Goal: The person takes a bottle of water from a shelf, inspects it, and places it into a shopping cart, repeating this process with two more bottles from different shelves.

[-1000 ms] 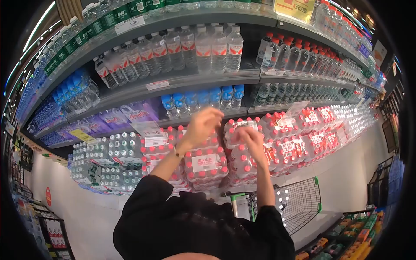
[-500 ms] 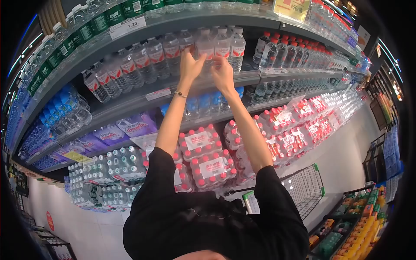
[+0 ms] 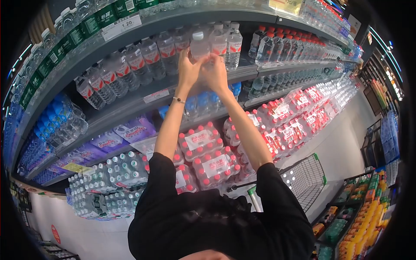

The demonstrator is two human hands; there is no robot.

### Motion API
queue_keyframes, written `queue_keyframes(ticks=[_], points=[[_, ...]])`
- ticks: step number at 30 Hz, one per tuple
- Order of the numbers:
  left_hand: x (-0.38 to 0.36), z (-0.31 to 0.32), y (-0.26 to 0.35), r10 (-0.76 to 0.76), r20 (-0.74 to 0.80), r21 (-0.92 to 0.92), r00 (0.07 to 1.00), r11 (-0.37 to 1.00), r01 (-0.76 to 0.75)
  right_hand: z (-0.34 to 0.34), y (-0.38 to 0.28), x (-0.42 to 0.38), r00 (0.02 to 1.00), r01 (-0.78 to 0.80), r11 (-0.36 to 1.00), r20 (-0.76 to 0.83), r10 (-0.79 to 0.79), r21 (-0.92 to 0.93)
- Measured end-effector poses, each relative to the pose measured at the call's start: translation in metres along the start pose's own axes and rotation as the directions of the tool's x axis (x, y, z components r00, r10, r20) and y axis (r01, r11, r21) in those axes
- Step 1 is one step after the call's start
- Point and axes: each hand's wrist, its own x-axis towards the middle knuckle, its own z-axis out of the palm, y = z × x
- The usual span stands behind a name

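Observation:
Both my hands are at a clear water bottle (image 3: 199,47) with a white cap, at the front of the shelf row. Its cap leans towards me, out of line with its neighbours. My left hand (image 3: 189,70) grips it from the left side; a beaded bracelet is on that wrist. From the right, my right hand (image 3: 215,73) closes around its lower part, and the fingers of both hands meet there. The bottle's base is hidden behind my hands. Just right of it stand red-and-white labelled bottles (image 3: 219,43), with more of the same kind (image 3: 150,55) to the left.
A shelf edge with a price tag (image 3: 157,95) runs below the bottles. Red-capped bottles (image 3: 277,47) fill the shelf to the right. Shrink-wrapped packs (image 3: 215,166) are stacked below. A shopping cart (image 3: 305,177) stands at my right, near a drinks display (image 3: 355,225).
The bottle between my hands has come forward and tilted towards me. My right hand has moved left and closed in on it. The view has shifted slightly.

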Motion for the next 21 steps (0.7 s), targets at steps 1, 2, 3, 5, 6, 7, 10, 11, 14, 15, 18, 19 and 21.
queue_keyframes(ticks=[1, 2, 3, 5, 6, 7, 10, 11, 14, 15, 18, 19, 21], points=[[-0.009, -0.005, 0.008, -0.023, 0.001, -0.069, 1.000, 0.997, 0.023, 0.001, -0.002, -0.004, 0.999, 0.049, 0.999, -0.013, -0.049, 0.007], [-0.014, -0.010, 0.014, 0.028, -0.017, -0.034, 0.999, 0.999, -0.029, 0.001, -0.003, -0.007, 0.997, 0.071, 0.997, -0.016, -0.070, 0.036], [-0.018, -0.016, 0.018, 0.081, -0.033, 0.002, 0.996, 0.997, -0.081, 0.000, -0.009, -0.009, 0.996, 0.093, 0.994, -0.021, -0.092, 0.065], [-0.026, -0.033, 0.044, 0.184, -0.062, 0.047, 0.981, 0.982, -0.181, -0.005, -0.022, -0.014, 0.990, 0.143, 0.982, -0.014, -0.143, 0.120], [-0.030, -0.041, 0.060, 0.184, -0.066, -0.055, 0.981, 0.981, -0.188, -0.010, -0.030, -0.016, 0.985, 0.171, 0.975, -0.003, -0.172, 0.145], [-0.033, -0.049, 0.074, 0.184, -0.069, -0.159, 0.981, 0.968, -0.193, -0.018, -0.039, -0.019, 0.980, 0.196, 0.966, 0.007, -0.200, 0.168], [-0.056, -0.079, 0.124, 0.014, 0.080, -0.520, 0.997, 0.854, 0.030, -0.060, -0.083, -0.034, 0.977, 0.114, 0.928, 0.127, -0.169, 0.353], [-0.067, -0.086, 0.135, -0.026, 0.103, -0.579, 0.994, 0.812, 0.082, -0.076, -0.101, -0.041, 0.976, 0.078, 0.949, 0.173, -0.136, 0.306], [-0.099, -0.099, 0.177, -0.054, 0.187, -0.599, 0.981, 0.785, 0.157, -0.130, -0.150, -0.080, 0.962, -0.040, 0.968, 0.272, -0.030, 0.249], [-0.111, -0.100, 0.185, -0.060, 0.261, -0.639, 0.963, 0.737, 0.219, -0.147, -0.159, -0.096, 0.940, -0.110, 0.957, 0.340, 0.012, 0.268], [-0.145, -0.081, 0.204, 0.062, 0.511, -0.743, 0.858, 0.533, 0.404, -0.188, -0.168, -0.147, 0.872, -0.344, 0.861, 0.467, 0.145, 0.375], [-0.163, -0.073, 0.204, 0.026, 0.556, -0.745, 0.831, 0.458, 0.485, -0.196, -0.164, -0.169, 0.866, -0.425, 0.779, 0.458, 0.201, 0.461], [-0.193, -0.057, 0.202, -0.027, 0.691, -0.652, 0.722, 0.408, 0.639, -0.211, -0.145, -0.213, 0.849, -0.517, 0.598, 0.456, 0.267, 0.612]])
